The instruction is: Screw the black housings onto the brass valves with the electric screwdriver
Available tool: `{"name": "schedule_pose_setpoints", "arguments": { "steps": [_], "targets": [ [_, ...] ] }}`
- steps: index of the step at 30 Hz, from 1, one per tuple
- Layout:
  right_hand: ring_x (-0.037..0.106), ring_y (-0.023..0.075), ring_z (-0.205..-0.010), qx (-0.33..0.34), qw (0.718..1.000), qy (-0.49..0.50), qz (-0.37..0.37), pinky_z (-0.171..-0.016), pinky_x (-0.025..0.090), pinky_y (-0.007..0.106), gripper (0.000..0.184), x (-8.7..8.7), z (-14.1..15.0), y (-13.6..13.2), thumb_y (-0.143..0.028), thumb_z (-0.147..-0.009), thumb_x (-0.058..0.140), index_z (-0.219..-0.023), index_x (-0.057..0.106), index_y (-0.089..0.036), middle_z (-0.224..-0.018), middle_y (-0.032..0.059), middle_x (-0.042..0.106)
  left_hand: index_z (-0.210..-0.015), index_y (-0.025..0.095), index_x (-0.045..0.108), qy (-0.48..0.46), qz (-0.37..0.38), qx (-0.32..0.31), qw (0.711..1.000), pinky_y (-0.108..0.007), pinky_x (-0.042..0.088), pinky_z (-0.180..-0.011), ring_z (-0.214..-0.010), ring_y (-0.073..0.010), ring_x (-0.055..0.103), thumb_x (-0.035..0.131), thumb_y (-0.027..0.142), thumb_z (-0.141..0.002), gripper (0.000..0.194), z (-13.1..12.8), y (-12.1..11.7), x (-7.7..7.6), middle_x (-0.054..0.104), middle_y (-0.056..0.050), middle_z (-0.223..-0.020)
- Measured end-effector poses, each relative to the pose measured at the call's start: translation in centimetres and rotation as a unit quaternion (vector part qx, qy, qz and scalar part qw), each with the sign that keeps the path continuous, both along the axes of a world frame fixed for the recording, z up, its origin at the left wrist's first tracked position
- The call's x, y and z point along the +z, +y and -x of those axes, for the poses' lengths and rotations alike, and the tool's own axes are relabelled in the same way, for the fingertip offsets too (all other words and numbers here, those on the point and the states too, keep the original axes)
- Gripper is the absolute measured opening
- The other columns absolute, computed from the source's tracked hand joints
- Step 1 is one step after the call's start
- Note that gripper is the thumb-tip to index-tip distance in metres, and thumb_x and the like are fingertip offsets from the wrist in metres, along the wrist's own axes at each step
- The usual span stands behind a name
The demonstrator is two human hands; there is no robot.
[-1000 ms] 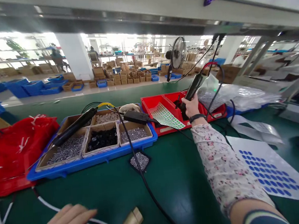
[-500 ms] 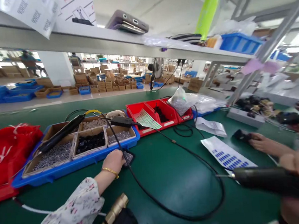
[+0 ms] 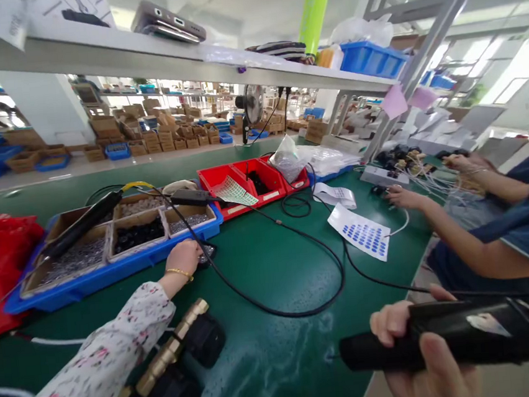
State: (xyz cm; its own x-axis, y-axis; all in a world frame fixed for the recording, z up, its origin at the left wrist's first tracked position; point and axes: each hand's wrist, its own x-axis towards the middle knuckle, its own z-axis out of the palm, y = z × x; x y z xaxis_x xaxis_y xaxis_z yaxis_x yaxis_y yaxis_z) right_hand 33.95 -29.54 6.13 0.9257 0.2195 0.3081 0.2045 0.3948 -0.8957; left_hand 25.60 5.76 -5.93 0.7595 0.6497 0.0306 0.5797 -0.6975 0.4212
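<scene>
Right hand (image 3: 429, 357) is wrapped shut around the black cylindrical electric screwdriver (image 3: 450, 336), held roughly level beyond the near right edge of the green work table (image 3: 271, 272), bit end toward the table. Its black cable (image 3: 303, 310) loops across the table's middle toward the far bins. Left hand (image 3: 183, 257), in a floral sleeve, lies on the small black dish of silver screws (image 3: 208, 252), just in front of the blue tray of cardboard boxes filled with screws (image 3: 110, 244); fingers are curled down over the dish, and whether they have pinched a screw cannot be told. A brass-coloured fitting on a black body (image 3: 177, 357) lies at the near edge, between the two arms. Judgement: the screwdriver looks rigid and moderately heavy with a smooth casing, best taken mid-barrel as now; the trailing cable will drag. Screws are small, hard and slippery, needing a fingertip pinch. Also on the table: a red bin (image 3: 244, 178) at the far side, a white sheet of blue round stickers (image 3: 362, 238) toward the right edge. Another person's hand (image 3: 398, 197) works at the right side.
</scene>
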Motion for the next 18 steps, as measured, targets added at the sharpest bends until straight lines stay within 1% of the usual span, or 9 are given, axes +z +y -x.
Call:
{"name": "schedule_pose_setpoints", "arguments": {
  "steps": [3,6,9,11,12,14,15,16,18],
  "targets": [
    [0.046,0.0151,-0.054,0.081,0.997,-0.001,0.016,-0.049,0.042,0.03,0.045,-1.2,1.9,1.5,-0.028,-0.082,0.059,-0.123,0.041,-0.029,-0.065,0.0006,0.051,-0.071,0.011,0.064,0.015,-0.022,0.001,1.0,-0.031,0.043,-0.073,-0.082,-0.0242,0.059,0.049,0.019,-0.081,0.02,1.1,-0.1,0.9,0.064,-0.013,-0.083],
    [0.049,0.016,-0.056,0.143,0.989,0.001,0.04,-0.051,0.044,0.031,0.046,-2.5,3.9,2.9,-0.026,-0.081,0.061,-0.122,0.041,-0.026,-0.066,0.001,0.053,-0.079,0.013,0.065,0.021,-0.028,-0.001,0.999,-0.028,0.041,-0.078,-0.086,-0.0198,0.057,0.046,0.022,-0.084,0.021,4.0,-0.7,2.9,0.063,-0.009,-0.089],
    [0.052,0.0162,-0.057,0.172,0.983,-0.001,0.066,-0.053,0.045,0.033,0.046,-3.9,5.4,3.6,-0.023,-0.079,0.062,-0.12,0.041,-0.025,-0.068,0.0008,0.055,-0.079,0.015,0.064,0.001,-0.014,-0.012,1.0,-0.026,0.041,-0.077,-0.083,-0.0162,0.056,0.046,0.024,-0.085,0.021,9.4,-3.4,5.6,0.063,-0.005,-0.085],
    [0.053,0.0163,-0.058,0.183,0.979,-0.016,0.083,-0.055,0.046,0.034,0.048,-4.7,5.9,3.7,-0.02,-0.078,0.063,-0.12,0.041,-0.025,-0.07,0.0006,0.056,-0.076,0.016,0.062,-0.031,0.013,-0.025,0.999,-0.024,0.041,-0.073,-0.077,-0.0142,0.056,0.045,0.025,-0.086,0.022,14.2,-6.7,7.1,0.061,-0.003,-0.08],
    [0.054,0.0164,-0.058,0.188,0.978,-0.027,0.09,-0.056,0.047,0.034,0.049,-5.1,6.1,3.6,-0.019,-0.077,0.064,-0.12,0.041,-0.025,-0.07,0.0006,0.056,-0.076,0.017,0.061,-0.042,0.029,-0.026,0.998,-0.024,0.042,-0.07,-0.075,-0.0136,0.056,0.044,0.026,-0.087,0.023,16.7,-8.8,7.5,0.06,-0.002,-0.079],
    [0.054,0.017,-0.06,0.204,0.972,-0.052,0.101,-0.058,0.047,0.035,0.049,-5.4,6.1,3.1,-0.019,-0.076,0.065,-0.119,0.042,-0.025,-0.07,0.0007,0.056,-0.078,0.019,0.06,-0.038,0.062,-0.017,0.997,-0.023,0.043,-0.068,-0.074,-0.013,0.056,0.041,0.027,-0.089,0.024,21.2,-13.3,7.5,0.06,-0.001,-0.079],
    [0.055,0.0173,-0.061,0.222,0.967,-0.062,0.109,-0.059,0.047,0.036,0.049,-5.5,6.0,2.9,-0.019,-0.075,0.065,-0.118,0.044,-0.024,-0.071,0.001,0.056,-0.078,0.019,0.059,-0.032,0.07,-0.013,0.997,-0.022,0.043,-0.067,-0.073,-0.0127,0.056,0.04,0.026,-0.09,0.024,23.0,-15.5,7.0,0.059,-0.001,-0.079],
    [0.055,0.0177,-0.062,0.252,0.958,-0.07,0.12,-0.06,0.047,0.037,0.048,-5.4,5.9,2.7,-0.019,-0.075,0.066,-0.117,0.045,-0.024,-0.071,0.0015,0.056,-0.079,0.019,0.059,-0.034,0.074,-0.009,0.997,-0.022,0.044,-0.067,-0.073,-0.0124,0.056,0.04,0.024,-0.091,0.023,24.5,-17.7,6.3,0.059,-0.001,-0.08],
    [0.055,0.0182,-0.063,0.328,0.929,-0.077,0.152,-0.062,0.047,0.038,0.045,-5.1,5.5,2.4,-0.019,-0.074,0.067,-0.114,0.047,-0.023,-0.072,0.0024,0.057,-0.079,0.018,0.058,-0.039,0.059,-0.013,0.997,-0.021,0.045,-0.065,-0.07,-0.0122,0.056,0.038,0.02,-0.091,0.024,26.1,-21.3,4.1,0.058,-0.002,-0.077]
  ]
}}
